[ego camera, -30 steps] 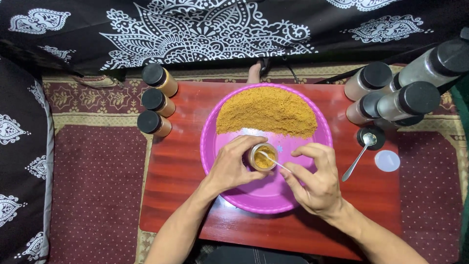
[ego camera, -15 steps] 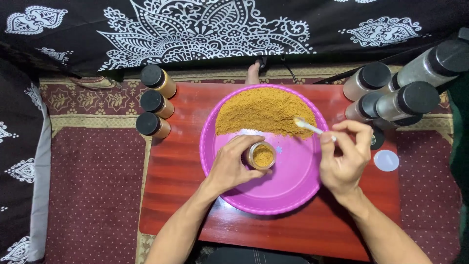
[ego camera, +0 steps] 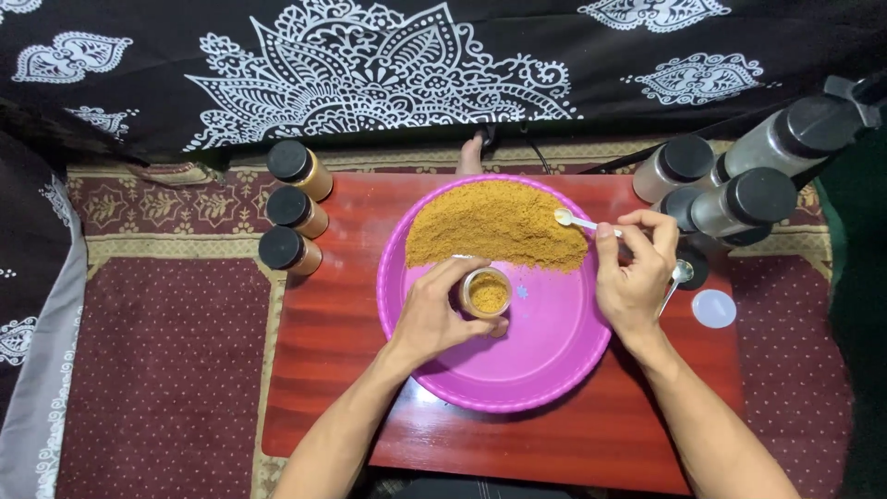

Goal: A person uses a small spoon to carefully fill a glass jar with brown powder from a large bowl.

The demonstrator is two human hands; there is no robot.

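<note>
the left hand (ego camera: pixel 434 310) is closed around a small open jar (ego camera: pixel 487 293) standing inside the pink basin (ego camera: pixel 545 370), near its middle. the right hand (ego camera: pixel 633 277) pinches a small white spoon (ego camera: pixel 575 220), its bowl at the right edge of the brown powder heap (ego camera: pixel 494 226) in the far half of the basin.

progress, as judged: the jar in hand is filled with powder close to its rim. three capped, filled jars (ego camera: pixel 294 208) stand in a row at the far left of the red table (ego camera: pixel 323 370). several capped, seemingly empty jars (ego camera: pixel 730 185) lie or stand at the far right. most of the heap remains.

clearance: the near half of the basin is bare. a metal spoon (ego camera: pixel 674 282) and a white lid (ego camera: pixel 713 308) lie just right of the right hand, close to the table's right edge. the near table strip is narrow.
</note>
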